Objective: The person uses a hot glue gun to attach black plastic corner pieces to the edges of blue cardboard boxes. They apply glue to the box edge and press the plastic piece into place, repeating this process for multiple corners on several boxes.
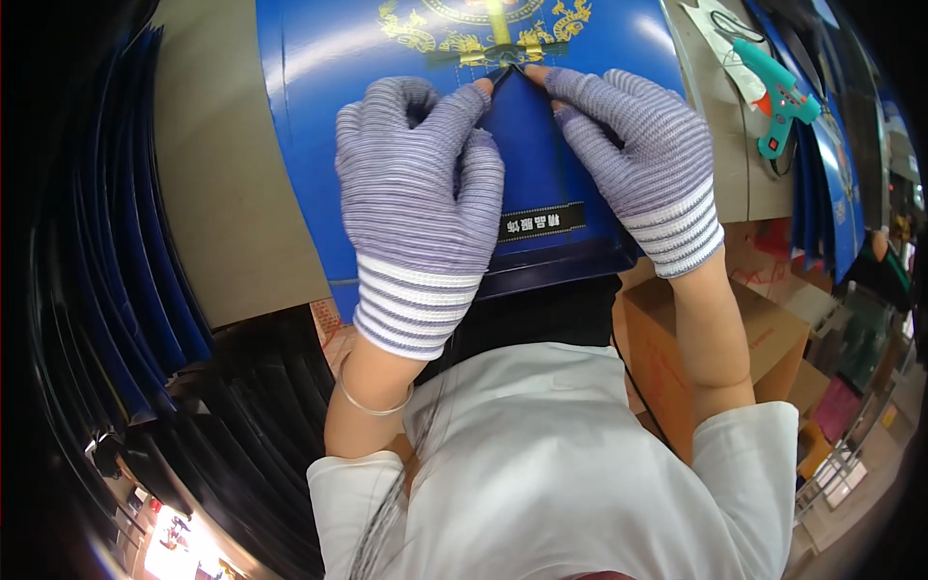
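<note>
A glossy blue panel (319, 174) with gold printing lies before me on the worktable; whether it is a bag or a box I cannot tell. A dark ribbon bow (505, 56) with a gold tone sits across it at the far side. My left hand (420, 174), in a grey-and-white striped glove with a bare fingertip, is closed on one short ribbon end just left of the knot. Gloved the same way, my right hand (638, 145) is closed at the other end on the right. A black label strip (541, 222) lies near the panel's front edge.
A teal glue gun (776, 97) rests at the right on the table (217, 155). Blue folded panels (836, 184) hang over the right edge. Many more blue and black ones (116, 232) stand stacked at the left. A cardboard box (715, 338) is below right.
</note>
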Tool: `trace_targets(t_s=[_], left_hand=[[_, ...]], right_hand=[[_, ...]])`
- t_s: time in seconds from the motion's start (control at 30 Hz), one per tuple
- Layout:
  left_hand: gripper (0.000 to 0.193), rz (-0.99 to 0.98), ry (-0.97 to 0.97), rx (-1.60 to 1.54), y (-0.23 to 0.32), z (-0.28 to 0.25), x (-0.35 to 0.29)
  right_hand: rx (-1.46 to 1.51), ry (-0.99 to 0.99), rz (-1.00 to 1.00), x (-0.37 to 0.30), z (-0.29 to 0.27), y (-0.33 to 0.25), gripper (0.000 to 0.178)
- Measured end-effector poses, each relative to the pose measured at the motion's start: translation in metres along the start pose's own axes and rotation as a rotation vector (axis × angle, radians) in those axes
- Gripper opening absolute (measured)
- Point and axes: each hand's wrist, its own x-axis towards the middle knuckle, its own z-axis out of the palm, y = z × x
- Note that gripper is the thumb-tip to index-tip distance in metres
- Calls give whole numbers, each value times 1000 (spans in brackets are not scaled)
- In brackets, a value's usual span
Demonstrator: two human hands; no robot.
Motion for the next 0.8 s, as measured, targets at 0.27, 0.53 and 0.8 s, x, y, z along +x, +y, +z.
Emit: trace_targets(t_s=[0.27,0.53,0.8], left_hand=[[28,6,14,-19,-4,4,-2],[27,-6,20,-49,-3,5,-4],[26,23,30,-15,-7,8,-3]], right_hand=[[-70,5,-45,6,3,-1,29],[-143,-10,-99,3,4,2,32],[-7,-54,-37,6,1,-2,28]])
